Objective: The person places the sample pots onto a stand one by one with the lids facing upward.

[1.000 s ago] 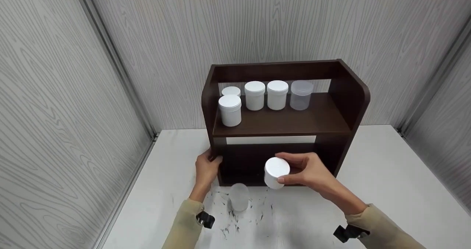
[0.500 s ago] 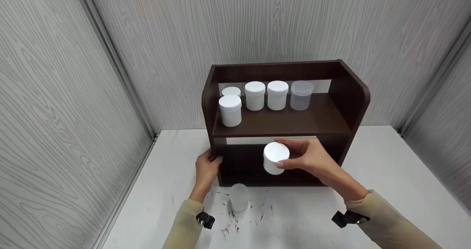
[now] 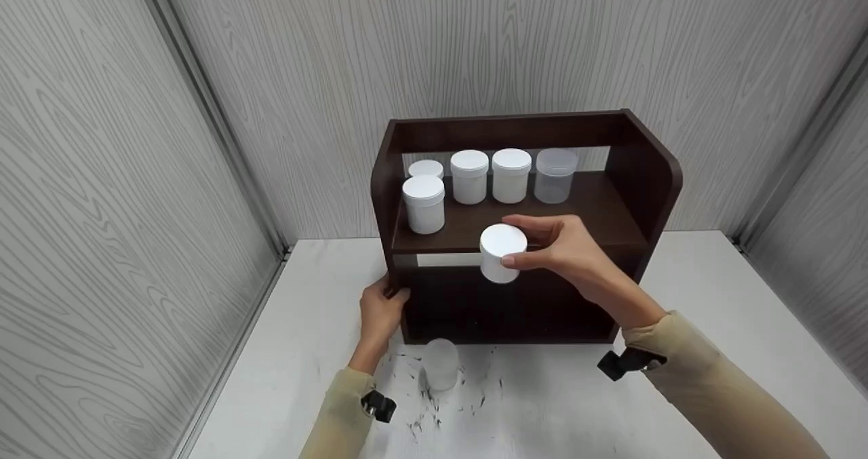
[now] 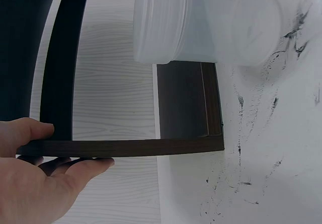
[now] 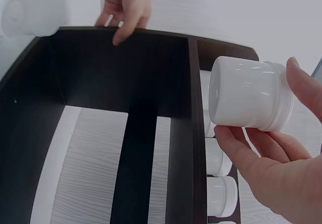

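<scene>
A white lidded jar point(image 3: 500, 259) is pinched between thumb and fingers of my right hand point(image 3: 569, 252), upright in front of the middle board's front edge. On the left, my left hand point(image 3: 381, 310) grips the side panel of the dark brown two-tier shelf point(image 3: 522, 235); in the left wrist view its thumb lies on one face of the panel point(image 4: 126, 147), fingers on the other. Several white jars point(image 3: 469, 177) and a translucent jar point(image 3: 556, 177) stand on the upper tier, one white jar partly hidden behind another.
A translucent jar point(image 3: 441, 364) stands on the white table point(image 3: 556, 391) before the shelf's lower left corner, among dark smudges. Pale wood-grain walls point(image 3: 488, 52) enclose the back and sides. The shelf's raised right side panel point(image 3: 647, 167) borders the upper tier.
My right hand has lifted the white jar from in front of the lower tier to the height of the middle board. The left hand stays on the side panel.
</scene>
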The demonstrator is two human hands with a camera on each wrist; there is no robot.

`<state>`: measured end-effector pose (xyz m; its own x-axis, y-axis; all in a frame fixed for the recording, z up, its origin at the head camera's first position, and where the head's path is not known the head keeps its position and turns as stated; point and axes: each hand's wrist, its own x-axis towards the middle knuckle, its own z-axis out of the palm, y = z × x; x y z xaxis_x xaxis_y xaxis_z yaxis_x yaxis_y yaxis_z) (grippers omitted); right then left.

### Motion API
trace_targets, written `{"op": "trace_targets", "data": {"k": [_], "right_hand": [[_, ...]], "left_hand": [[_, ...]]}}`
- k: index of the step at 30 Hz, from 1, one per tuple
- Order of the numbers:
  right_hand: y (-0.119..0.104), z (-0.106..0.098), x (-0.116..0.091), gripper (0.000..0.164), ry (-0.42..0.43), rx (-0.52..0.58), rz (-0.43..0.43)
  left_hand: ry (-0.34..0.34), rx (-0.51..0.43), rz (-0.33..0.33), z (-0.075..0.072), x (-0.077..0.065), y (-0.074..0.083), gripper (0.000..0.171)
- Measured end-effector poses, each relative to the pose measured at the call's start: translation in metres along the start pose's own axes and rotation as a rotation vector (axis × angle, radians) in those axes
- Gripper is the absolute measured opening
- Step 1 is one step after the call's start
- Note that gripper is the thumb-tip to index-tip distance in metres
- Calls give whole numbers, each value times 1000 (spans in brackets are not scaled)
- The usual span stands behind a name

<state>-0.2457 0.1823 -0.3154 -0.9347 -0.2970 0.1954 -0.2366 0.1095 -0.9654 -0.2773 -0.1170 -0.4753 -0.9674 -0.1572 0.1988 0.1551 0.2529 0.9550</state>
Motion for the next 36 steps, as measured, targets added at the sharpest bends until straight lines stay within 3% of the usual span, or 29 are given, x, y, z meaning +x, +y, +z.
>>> {"op": "trace_targets", "data": {"k": [10, 19, 36], "right_hand": [[-8, -5, 35, 67, 43, 4, 23], [-7, -4, 63, 66, 82, -55, 48], [4, 2, 86, 65, 116, -40, 68]], "left_hand": [[4, -10, 11, 0, 0, -1, 51], [3, -14, 4, -1, 2, 1, 50], [0, -1, 2, -1, 1, 0, 52]]}}
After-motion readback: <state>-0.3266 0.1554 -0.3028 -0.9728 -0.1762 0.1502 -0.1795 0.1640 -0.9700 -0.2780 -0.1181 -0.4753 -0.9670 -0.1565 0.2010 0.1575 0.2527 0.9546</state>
